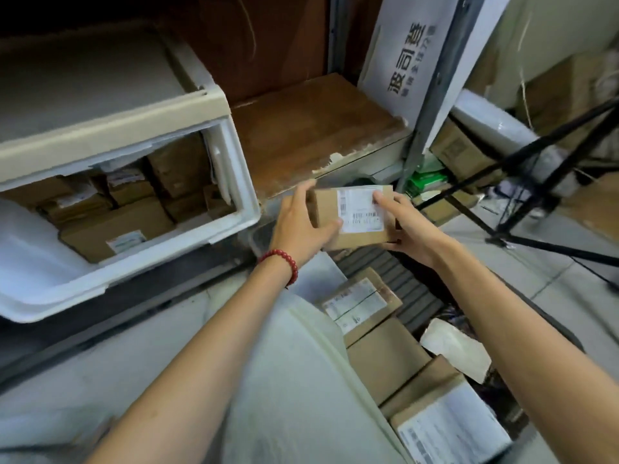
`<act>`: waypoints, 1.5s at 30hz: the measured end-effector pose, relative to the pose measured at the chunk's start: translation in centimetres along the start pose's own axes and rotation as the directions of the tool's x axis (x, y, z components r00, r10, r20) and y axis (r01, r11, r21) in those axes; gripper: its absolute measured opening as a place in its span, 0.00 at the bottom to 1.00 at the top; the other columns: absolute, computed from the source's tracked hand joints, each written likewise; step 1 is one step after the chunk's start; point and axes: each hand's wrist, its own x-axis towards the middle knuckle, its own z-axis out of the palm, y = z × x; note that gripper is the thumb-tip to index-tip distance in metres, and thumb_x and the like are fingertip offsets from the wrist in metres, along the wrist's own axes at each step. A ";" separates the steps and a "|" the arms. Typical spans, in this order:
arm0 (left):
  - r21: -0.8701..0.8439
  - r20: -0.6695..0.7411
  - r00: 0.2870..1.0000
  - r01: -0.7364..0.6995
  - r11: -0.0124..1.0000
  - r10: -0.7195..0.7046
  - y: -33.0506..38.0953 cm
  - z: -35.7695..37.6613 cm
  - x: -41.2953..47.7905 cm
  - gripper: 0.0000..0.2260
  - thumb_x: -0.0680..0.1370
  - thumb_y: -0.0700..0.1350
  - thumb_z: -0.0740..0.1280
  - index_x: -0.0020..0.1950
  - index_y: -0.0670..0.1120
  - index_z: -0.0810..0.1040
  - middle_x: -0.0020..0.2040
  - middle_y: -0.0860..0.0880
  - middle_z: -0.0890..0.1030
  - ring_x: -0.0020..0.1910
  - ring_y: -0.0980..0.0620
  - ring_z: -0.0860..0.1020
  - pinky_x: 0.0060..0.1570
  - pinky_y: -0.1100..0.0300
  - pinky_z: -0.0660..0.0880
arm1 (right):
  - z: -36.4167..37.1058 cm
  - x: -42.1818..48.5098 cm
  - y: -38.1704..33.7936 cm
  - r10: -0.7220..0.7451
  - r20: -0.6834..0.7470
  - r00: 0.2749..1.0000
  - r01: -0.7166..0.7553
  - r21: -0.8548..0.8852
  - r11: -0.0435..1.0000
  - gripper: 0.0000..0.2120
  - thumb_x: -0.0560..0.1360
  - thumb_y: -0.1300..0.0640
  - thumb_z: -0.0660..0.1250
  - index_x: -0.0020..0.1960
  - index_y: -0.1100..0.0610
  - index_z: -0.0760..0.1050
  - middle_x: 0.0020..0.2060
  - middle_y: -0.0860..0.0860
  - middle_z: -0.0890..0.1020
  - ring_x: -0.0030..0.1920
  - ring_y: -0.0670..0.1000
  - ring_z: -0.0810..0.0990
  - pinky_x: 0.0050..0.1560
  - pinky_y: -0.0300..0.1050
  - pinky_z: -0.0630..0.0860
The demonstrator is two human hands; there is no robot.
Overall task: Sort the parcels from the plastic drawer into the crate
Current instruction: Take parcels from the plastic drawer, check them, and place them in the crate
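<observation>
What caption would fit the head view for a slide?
A labelled parcel held by the left hand and right hand beside the open drawer, near the crate.

The head-worn wide-angle camera looks forward and steeply down along both forearms. Close by, mid-frame, left hand [301, 224] and right hand [407, 229] grip a box [358, 212]; the drawer [242, 182] lies left of that grip, the crate [400, 283] below it.

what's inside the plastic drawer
Brown cardboard parcels, some labelled, sit in the plastic drawer. The beige frame above covers its back; anything beneath the top parcels is hidden.
</observation>
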 end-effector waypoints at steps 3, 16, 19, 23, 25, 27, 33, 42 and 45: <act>-0.005 0.110 0.994 0.013 1.000 -0.013 -0.1 3.7 -0.6 0.30 0.72 0.51 0.73 0.71 0.51 0.65 0.68 0.48 0.68 0.66 0.48 0.69 0.64 0.50 0.71 | -3.7 -0.7 2.4 0.043 -0.024 0.999 -0.041 0.047 0.998 0.23 0.72 0.35 0.67 0.61 0.46 0.68 0.57 0.52 0.80 0.58 0.53 0.80 0.57 0.59 0.78; -0.126 0.305 0.947 0.147 0.981 -0.103 -0.6 10.1 -0.7 0.27 0.76 0.46 0.69 0.72 0.51 0.62 0.66 0.50 0.72 0.56 0.53 0.77 0.50 0.63 0.75 | -10.3 -2.3 10.6 0.035 -0.435 0.900 -0.059 -0.042 0.997 0.24 0.71 0.49 0.72 0.61 0.48 0.64 0.55 0.51 0.76 0.48 0.49 0.77 0.40 0.43 0.73; -0.021 0.332 0.941 0.080 0.997 -0.068 -1.0 10.3 -0.7 0.26 0.77 0.45 0.68 0.72 0.50 0.62 0.66 0.50 0.72 0.60 0.52 0.74 0.54 0.63 0.72 | -10.3 -2.0 11.4 -0.054 -0.492 0.869 -0.054 -0.203 0.978 0.23 0.70 0.48 0.74 0.58 0.46 0.66 0.56 0.48 0.74 0.52 0.50 0.75 0.45 0.43 0.73; 0.176 0.354 0.935 -0.051 0.983 -0.015 -1.8 10.1 -0.7 0.24 0.78 0.47 0.67 0.72 0.52 0.63 0.66 0.52 0.72 0.62 0.53 0.73 0.54 0.60 0.72 | -9.9 -1.5 11.9 -0.110 -0.501 0.858 -0.167 -0.477 0.863 0.24 0.65 0.41 0.74 0.56 0.42 0.67 0.57 0.49 0.74 0.60 0.56 0.73 0.61 0.57 0.69; 0.302 0.354 0.934 -0.161 0.940 0.046 -2.1 9.9 -0.6 0.24 0.78 0.48 0.66 0.72 0.52 0.63 0.66 0.53 0.72 0.62 0.54 0.73 0.50 0.62 0.72 | -9.5 -1.3 12.0 -0.118 -0.505 0.855 -0.215 -0.553 0.805 0.24 0.67 0.44 0.74 0.59 0.45 0.69 0.62 0.53 0.71 0.62 0.58 0.70 0.62 0.56 0.64; 0.356 0.357 0.930 -0.220 0.908 0.085 -2.4 9.9 -0.5 0.23 0.78 0.49 0.66 0.71 0.52 0.63 0.65 0.53 0.72 0.62 0.53 0.73 0.48 0.62 0.71 | -9.3 -1.2 12.2 -0.099 -0.524 0.846 -0.253 -0.558 0.790 0.24 0.69 0.44 0.73 0.61 0.47 0.69 0.63 0.55 0.69 0.62 0.59 0.70 0.63 0.56 0.64; 0.361 0.338 0.929 -0.276 0.891 0.151 -2.5 10.0 -0.2 0.21 0.78 0.49 0.65 0.70 0.52 0.64 0.64 0.52 0.73 0.61 0.53 0.73 0.50 0.60 0.73 | -9.8 -0.5 12.8 -0.026 -0.581 0.814 -0.328 -0.496 0.804 0.27 0.69 0.41 0.72 0.62 0.49 0.68 0.61 0.55 0.71 0.58 0.58 0.73 0.62 0.62 0.70; 0.378 0.325 0.931 -0.290 0.879 0.167 -2.8 9.6 -0.1 0.20 0.79 0.49 0.65 0.70 0.52 0.66 0.64 0.52 0.73 0.61 0.54 0.72 0.46 0.64 0.69 | -8.8 -0.2 13.2 -0.066 -0.625 0.778 -0.375 -0.545 0.750 0.29 0.71 0.40 0.69 0.66 0.52 0.67 0.61 0.56 0.72 0.58 0.58 0.74 0.60 0.62 0.71; 0.390 0.314 0.935 -0.283 0.876 0.162 -3.1 9.4 -0.2 0.20 0.79 0.50 0.65 0.69 0.52 0.66 0.64 0.52 0.73 0.61 0.54 0.71 0.46 0.64 0.69 | -8.7 -0.1 13.1 -0.067 -0.640 0.765 -0.385 -0.538 0.750 0.29 0.71 0.40 0.69 0.66 0.52 0.67 0.61 0.56 0.72 0.59 0.58 0.73 0.62 0.61 0.70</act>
